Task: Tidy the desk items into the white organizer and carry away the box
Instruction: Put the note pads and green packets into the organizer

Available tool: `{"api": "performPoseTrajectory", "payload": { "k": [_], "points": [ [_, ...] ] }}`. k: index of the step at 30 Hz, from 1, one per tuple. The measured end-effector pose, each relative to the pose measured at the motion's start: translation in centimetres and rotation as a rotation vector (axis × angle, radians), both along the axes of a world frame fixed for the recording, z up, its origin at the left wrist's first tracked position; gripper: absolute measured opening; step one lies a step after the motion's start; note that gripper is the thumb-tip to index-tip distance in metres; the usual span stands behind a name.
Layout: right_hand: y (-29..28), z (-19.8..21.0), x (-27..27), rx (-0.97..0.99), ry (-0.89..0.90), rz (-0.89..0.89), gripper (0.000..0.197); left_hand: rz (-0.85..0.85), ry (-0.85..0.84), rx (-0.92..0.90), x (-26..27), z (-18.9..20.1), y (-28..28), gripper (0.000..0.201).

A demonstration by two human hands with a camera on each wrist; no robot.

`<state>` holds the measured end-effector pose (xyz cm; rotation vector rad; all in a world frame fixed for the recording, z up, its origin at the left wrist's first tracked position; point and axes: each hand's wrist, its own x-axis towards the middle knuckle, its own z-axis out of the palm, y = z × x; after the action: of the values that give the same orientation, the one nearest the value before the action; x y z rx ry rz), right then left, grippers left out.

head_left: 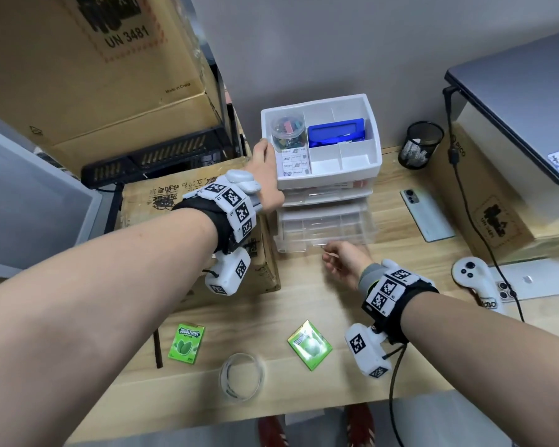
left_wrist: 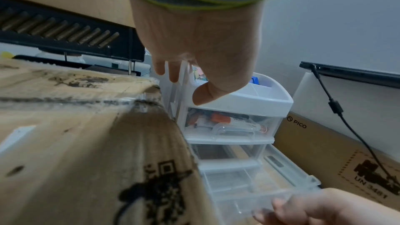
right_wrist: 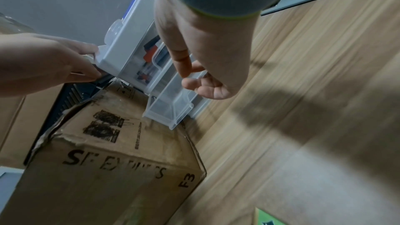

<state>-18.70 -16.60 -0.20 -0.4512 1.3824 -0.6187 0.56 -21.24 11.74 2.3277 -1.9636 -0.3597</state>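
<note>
The white organizer (head_left: 329,181) stands at the back of the desk, with an open top tray and clear drawers. My left hand (head_left: 265,166) grips its top left corner (left_wrist: 259,100), thumb on the front rim. My right hand (head_left: 342,259) curls its fingers round the front lip of the bottom drawer (head_left: 326,230), which is pulled partway out (right_wrist: 171,107). A worn cardboard box (head_left: 175,195) sits against the organizer's left side. On the near desk lie two green gum packs (head_left: 188,343) (head_left: 309,345) and a clear tape ring (head_left: 242,375).
A phone (head_left: 426,214) lies right of the organizer and a black mesh cup (head_left: 420,145) stands behind it. Further right are a white controller (head_left: 478,282), a trailing black cable (head_left: 465,201) and a laptop (head_left: 523,91) on a brown box (head_left: 484,195). A large carton (head_left: 94,59) looms at back left.
</note>
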Motion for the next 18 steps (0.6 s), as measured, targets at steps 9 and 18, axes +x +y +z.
{"api": "performPoseTrajectory", "payload": {
  "k": [9, 18],
  "points": [
    [2.8, 0.3, -1.1, -0.019, -0.028, -0.004, 0.016, -0.054, -0.071, -0.008, 0.1, 1.1, 1.1, 0.087],
    [7.3, -1.1, -0.4, -0.422, 0.764, 0.992, 0.020, -0.578, -0.002, -0.208, -0.9, -0.8, 12.0, 0.030]
  ]
}}
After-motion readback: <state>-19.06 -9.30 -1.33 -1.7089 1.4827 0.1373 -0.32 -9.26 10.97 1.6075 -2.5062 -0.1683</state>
